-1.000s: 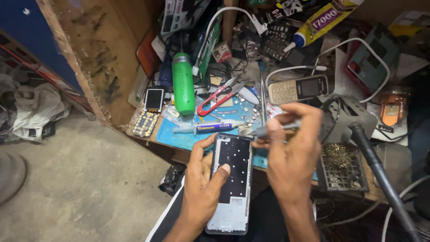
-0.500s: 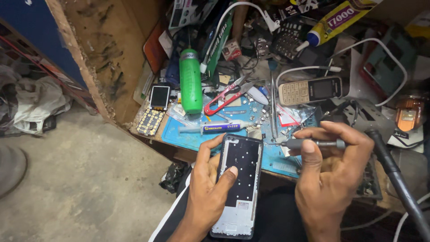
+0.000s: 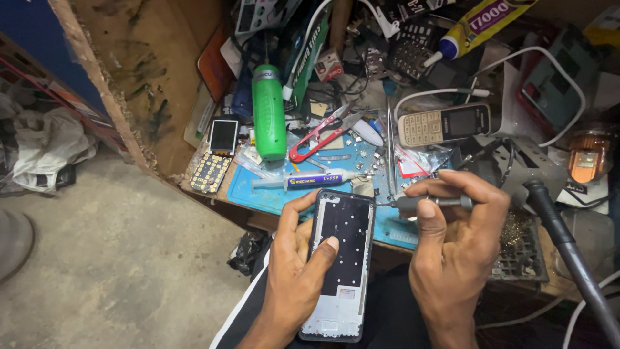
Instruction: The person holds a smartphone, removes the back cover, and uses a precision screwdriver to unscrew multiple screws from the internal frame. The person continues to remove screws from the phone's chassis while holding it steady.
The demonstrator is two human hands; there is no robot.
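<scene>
Left hand: the left hand [image 3: 294,284] is clamped around a grey-framed phone body with a black inner plate [image 3: 341,262], thumb laid across its face; it is held upright over the lap, just near of the desk edge.
Right hand: the right hand [image 3: 455,249] is closed on a slim grey metal screwdriver [image 3: 426,202], whose tip points left at the phone body's upper right corner.
Progress: the phone body lies opened, its inner plate bare; I judge the work at that corner mid-way, since the pictures cannot show whether screws are in or out.
Desk: a cluttered wooden desk [image 3: 155,110] carries a blue work mat [image 3: 258,190].
Labelled things: a white syringe tube with a blue label [image 3: 303,181] lies across the mat, just far of the phone; a green cylindrical bottle [image 3: 268,113] with a dark printed band stands far left; a yellow glue tube with a purple label [image 3: 478,22] lies at the far right.
Others: red-handled scissors [image 3: 320,137] lie mid-desk, and a beige keypad phone [image 3: 442,124] rests to their right.
</scene>
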